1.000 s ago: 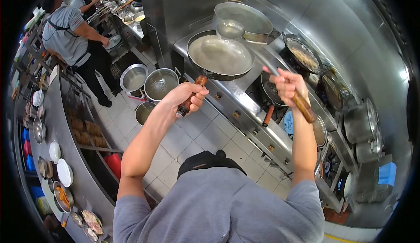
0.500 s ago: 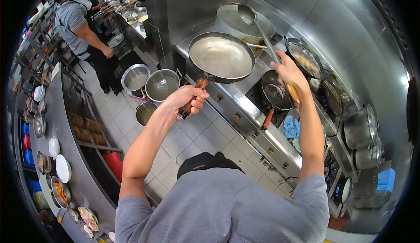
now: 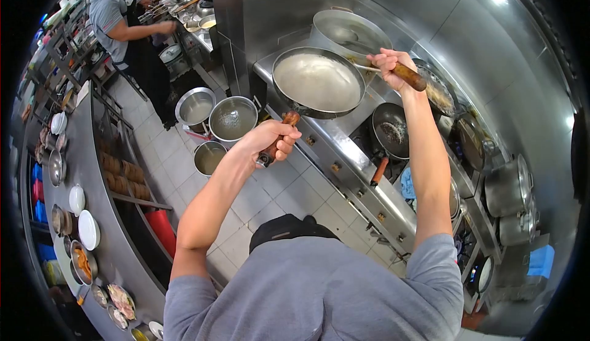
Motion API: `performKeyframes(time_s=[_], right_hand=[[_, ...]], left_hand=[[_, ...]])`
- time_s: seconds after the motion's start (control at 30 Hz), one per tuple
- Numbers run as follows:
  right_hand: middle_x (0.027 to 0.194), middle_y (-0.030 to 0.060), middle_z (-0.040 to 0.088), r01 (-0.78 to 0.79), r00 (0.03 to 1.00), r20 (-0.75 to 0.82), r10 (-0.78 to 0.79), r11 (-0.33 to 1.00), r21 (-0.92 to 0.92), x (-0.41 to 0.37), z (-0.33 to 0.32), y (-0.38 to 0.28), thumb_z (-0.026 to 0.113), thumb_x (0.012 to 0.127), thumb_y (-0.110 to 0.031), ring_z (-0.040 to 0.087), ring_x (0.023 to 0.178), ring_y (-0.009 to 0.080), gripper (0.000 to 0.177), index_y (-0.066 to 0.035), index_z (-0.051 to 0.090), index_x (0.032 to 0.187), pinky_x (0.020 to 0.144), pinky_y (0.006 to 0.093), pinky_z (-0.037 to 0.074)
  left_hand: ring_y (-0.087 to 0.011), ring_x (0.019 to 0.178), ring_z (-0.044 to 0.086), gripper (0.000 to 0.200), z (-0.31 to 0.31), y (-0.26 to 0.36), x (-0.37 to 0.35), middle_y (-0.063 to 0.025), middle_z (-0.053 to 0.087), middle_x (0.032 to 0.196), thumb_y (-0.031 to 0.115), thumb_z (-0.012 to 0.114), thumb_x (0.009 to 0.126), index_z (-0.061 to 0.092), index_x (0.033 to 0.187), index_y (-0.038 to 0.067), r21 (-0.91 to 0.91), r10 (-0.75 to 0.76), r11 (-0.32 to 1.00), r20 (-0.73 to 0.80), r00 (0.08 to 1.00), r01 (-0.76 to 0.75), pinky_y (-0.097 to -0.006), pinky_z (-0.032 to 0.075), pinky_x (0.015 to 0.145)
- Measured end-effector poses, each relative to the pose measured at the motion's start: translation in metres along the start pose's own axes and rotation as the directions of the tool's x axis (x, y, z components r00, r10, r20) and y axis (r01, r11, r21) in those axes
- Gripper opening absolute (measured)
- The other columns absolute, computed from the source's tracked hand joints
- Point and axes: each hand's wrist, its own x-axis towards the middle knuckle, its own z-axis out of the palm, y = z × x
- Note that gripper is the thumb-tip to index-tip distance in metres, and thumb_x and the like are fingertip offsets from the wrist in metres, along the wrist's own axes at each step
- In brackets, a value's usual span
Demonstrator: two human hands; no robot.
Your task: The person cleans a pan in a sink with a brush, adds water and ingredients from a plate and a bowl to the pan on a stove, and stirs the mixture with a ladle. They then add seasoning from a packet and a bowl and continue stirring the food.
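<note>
My left hand (image 3: pixel 270 139) grips the brown wooden handle of a large wok (image 3: pixel 318 82) that holds pale liquid and sits over the steel stove. My right hand (image 3: pixel 389 66) holds the wooden handle of a long metal ladle (image 3: pixel 342 34). The ladle's bowl rests inside a big steel pot (image 3: pixel 362 26) behind the wok. Both arms stretch forward above my grey shirt.
A dark pan (image 3: pixel 391 130) with a red handle sits right of the wok, with more pans and pots beyond. Steel pots (image 3: pixel 232 118) stand on the tiled floor at left. A curved steel counter (image 3: pixel 104 230) carries bowls and plates. Two people (image 3: pixel 126 31) work at the far left.
My right hand has swung the ladle from above the wok up and back, lowering its bowl into the big pot behind. My left hand has stayed on the wok handle.
</note>
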Motion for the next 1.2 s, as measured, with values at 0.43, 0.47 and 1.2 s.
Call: performKeyframes(time_s=[0.43, 0.47, 1.2], right_hand=[[0.078, 0.0042, 0.044, -0.096, 0.955, 0.28, 0.094, 0.995, -0.009, -0.097, -0.004, 0.055, 0.035, 0.1, -0.019, 0.043, 0.045, 0.005, 0.041, 0.009, 0.031, 0.129, 0.035, 0.0214, 0.04], [0.079, 0.0039, 0.044, -0.094, 0.953, 0.285, 0.099, 0.995, -0.034, -0.104, -0.008, 0.062, 0.034, 0.1, -0.019, 0.043, 0.045, 0.0047, 0.041, 0.009, 0.032, 0.13, 0.035, 0.0215, 0.041], [0.066, 0.0067, 0.054, -0.185, 0.894, -0.115, -0.434, -0.123, -0.975, -0.008, -0.009, 0.033, 0.051, 0.086, -0.015, 0.049, 0.045, 0.0131, 0.025, 0.004, 0.047, 0.102, 0.041, 0.0301, 0.041]], left_hand=[[-0.0014, 0.044, 0.038, 0.011, -0.001, 0.011, -0.009, 0.0047, 0.042, 0.063, 0.004, 0.057, 0.087, 0.047, 0.086, 0.007, -0.009, -0.008, 1.0, -0.007, 1.0, 0.008, -0.0183, 0.027, 0.035], [-0.0013, 0.044, 0.039, 0.011, -0.001, 0.012, -0.009, 0.0047, 0.042, 0.063, 0.004, 0.057, 0.087, 0.047, 0.086, 0.007, -0.003, -0.01, 1.0, -0.008, 1.0, 0.01, -0.0183, 0.027, 0.035], [-0.0026, 0.045, 0.041, 0.013, -0.011, 0.018, -0.006, 0.0037, 0.044, 0.064, 0.005, 0.057, 0.087, 0.045, 0.084, 0.009, 0.072, -0.031, 0.997, 0.006, 0.999, 0.031, -0.0188, 0.032, 0.036]])
